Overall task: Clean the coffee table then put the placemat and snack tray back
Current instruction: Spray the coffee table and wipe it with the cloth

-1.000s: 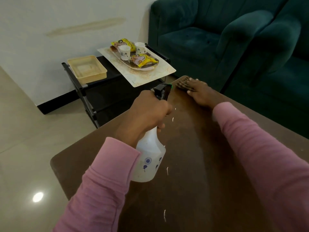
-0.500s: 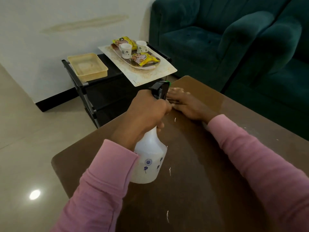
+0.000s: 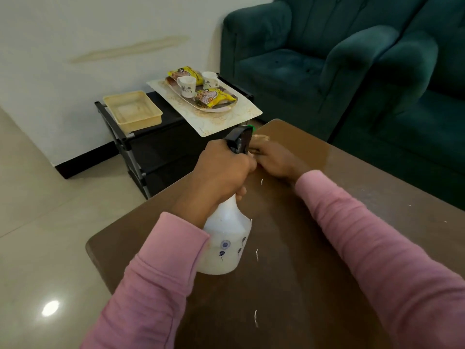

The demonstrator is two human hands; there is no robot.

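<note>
My left hand point(image 3: 224, 172) grips the neck and black trigger of a white spray bottle point(image 3: 226, 243), held tilted just over the brown coffee table point(image 3: 314, 248). Behind the spray head, my right hand point(image 3: 276, 161) presses a small cloth point(image 3: 260, 139) flat on the table's far left part; only the cloth's edge shows. The pale placemat point(image 3: 221, 119) lies on a black side rack. On it stands the snack tray point(image 3: 222, 110) with two cups and yellow snack packets point(image 3: 214, 95). White streaks point(image 3: 256, 254) dot the tabletop.
A beige plastic tub point(image 3: 132, 110) sits on the black rack point(image 3: 156, 142) left of the placemat. Dark green sofas point(image 3: 302, 59) run along the table's far and right sides. Glossy tiled floor point(image 3: 50, 222) lies to the left.
My right hand has slid the cloth from the far corner toward me and to the left, ending behind the spray head. The left hand and bottle have barely moved.
</note>
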